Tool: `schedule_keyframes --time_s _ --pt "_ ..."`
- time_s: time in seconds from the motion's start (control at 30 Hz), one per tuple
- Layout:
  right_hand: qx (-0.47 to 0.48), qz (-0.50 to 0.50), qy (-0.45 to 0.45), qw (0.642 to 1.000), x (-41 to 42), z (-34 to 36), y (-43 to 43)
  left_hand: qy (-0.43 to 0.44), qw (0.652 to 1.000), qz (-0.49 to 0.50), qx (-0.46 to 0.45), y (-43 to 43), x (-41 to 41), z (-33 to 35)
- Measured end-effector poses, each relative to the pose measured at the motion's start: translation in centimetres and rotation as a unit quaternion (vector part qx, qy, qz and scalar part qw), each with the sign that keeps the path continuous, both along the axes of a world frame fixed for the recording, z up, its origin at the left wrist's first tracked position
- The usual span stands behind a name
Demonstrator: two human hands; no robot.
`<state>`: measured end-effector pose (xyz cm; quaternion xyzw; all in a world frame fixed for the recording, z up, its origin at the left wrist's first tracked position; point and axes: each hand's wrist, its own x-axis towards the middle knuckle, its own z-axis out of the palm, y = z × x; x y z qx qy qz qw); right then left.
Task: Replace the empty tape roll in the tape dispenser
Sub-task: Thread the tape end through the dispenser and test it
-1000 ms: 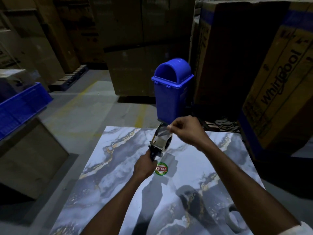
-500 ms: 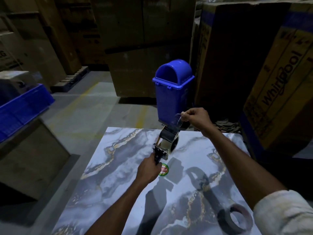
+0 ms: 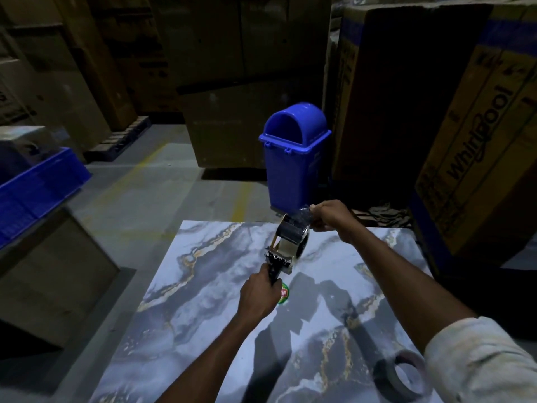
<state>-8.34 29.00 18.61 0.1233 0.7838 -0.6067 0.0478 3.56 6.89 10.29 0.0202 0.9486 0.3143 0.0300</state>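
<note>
Above the far part of the marble-patterned table [image 3: 203, 330], my left hand [image 3: 257, 295] grips the black handle of a hand-held tape dispenser [image 3: 286, 245]. A roll of clear tape sits in the dispenser's frame. My right hand [image 3: 329, 215] pinches the loose end of the clear tape [image 3: 303, 215], drawn a short way off the roll, just past the dispenser's far end. A bare cardboard tape roll [image 3: 402, 376] lies flat on the table at the near right, partly behind my right sleeve.
A round green and red sticker [image 3: 283, 293] shows on the table beside my left hand. A blue swing-lid bin [image 3: 293, 158] stands on the floor beyond the table. Large cardboard cartons [image 3: 465, 126] rise at the right and back. A blue crate [image 3: 37, 190] sits left.
My right hand drew the tape end up and away from the dispenser, then eased back a little closer to it. My left hand kept holding the handle, nearly still.
</note>
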Motion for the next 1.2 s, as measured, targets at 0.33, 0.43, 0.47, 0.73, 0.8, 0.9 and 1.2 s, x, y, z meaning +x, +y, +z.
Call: schedule_keyframes --time_s 0.33,0.43,0.47,0.73,0.8,0.9,1.2 --pt "-0.089 -0.060 -0.046 0.993 -0.4 -1.6 -0.4 -0.011 1.000 0.008 0.001 0.3 0.7 0.3" --pt "-0.095 -0.055 -0.049 0.993 -0.6 -2.1 -0.3 -0.044 0.999 0.008 0.026 0.1 0.7 0.4" --pt "-0.100 -0.053 -0.047 0.993 -0.6 -2.2 -0.3 -0.067 0.996 0.014 0.052 0.1 0.6 0.4" --pt "-0.123 -0.035 -0.041 0.991 -0.6 -2.4 -0.1 -0.275 0.897 0.016 0.346 -0.2 -0.3 1.6" --pt "-0.123 -0.034 -0.038 0.991 -0.5 -2.3 -0.1 -0.275 0.885 0.013 0.376 -0.2 -0.5 1.8" --pt "-0.131 -0.029 -0.032 0.990 -0.4 -2.2 0.0 -0.297 0.870 0.015 0.393 -0.1 -0.5 2.2" --pt "-0.129 -0.025 -0.038 0.991 0.1 -1.9 -0.1 -0.334 0.855 0.037 0.396 0.2 -0.9 4.7"
